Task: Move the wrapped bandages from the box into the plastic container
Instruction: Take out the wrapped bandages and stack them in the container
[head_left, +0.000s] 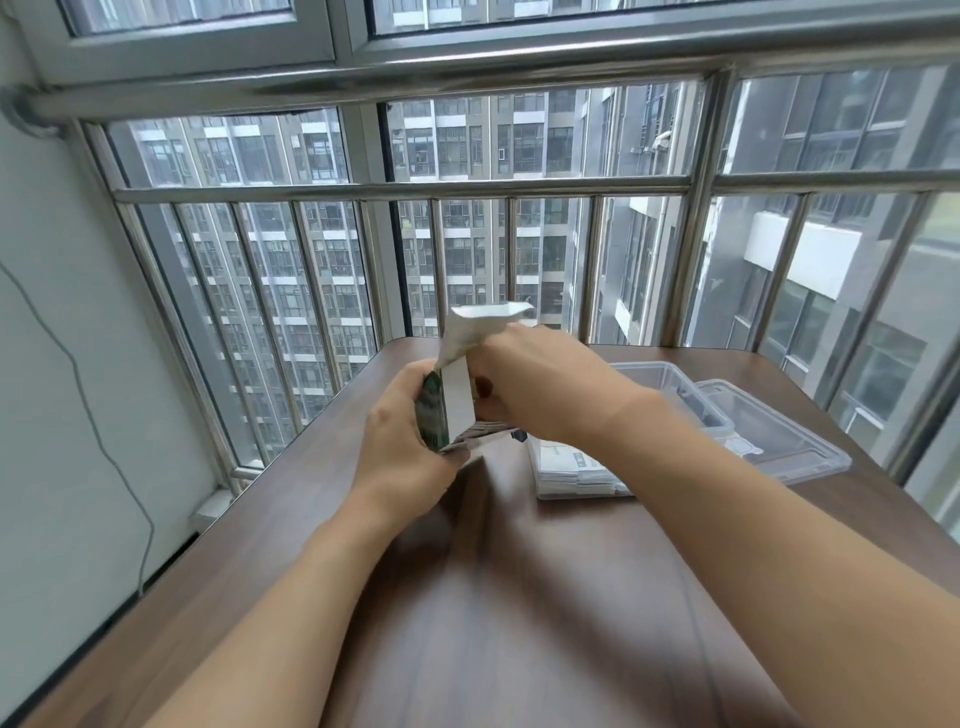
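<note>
My left hand grips a green and white cardboard box, held upright above the brown table. Its white top flap stands open. My right hand is at the box's open side, fingers curled against it and reaching inside; what they hold is hidden. A stack of wrapped bandages lies flat on the table to the right of the box, partly behind my right forearm. Beyond it stands the clear plastic container, with its lid lying beside it.
A window with steel bars runs along the table's far edge and right side. A white wall with a thin grey cable is on the left. Bare table surface lies in front of the box.
</note>
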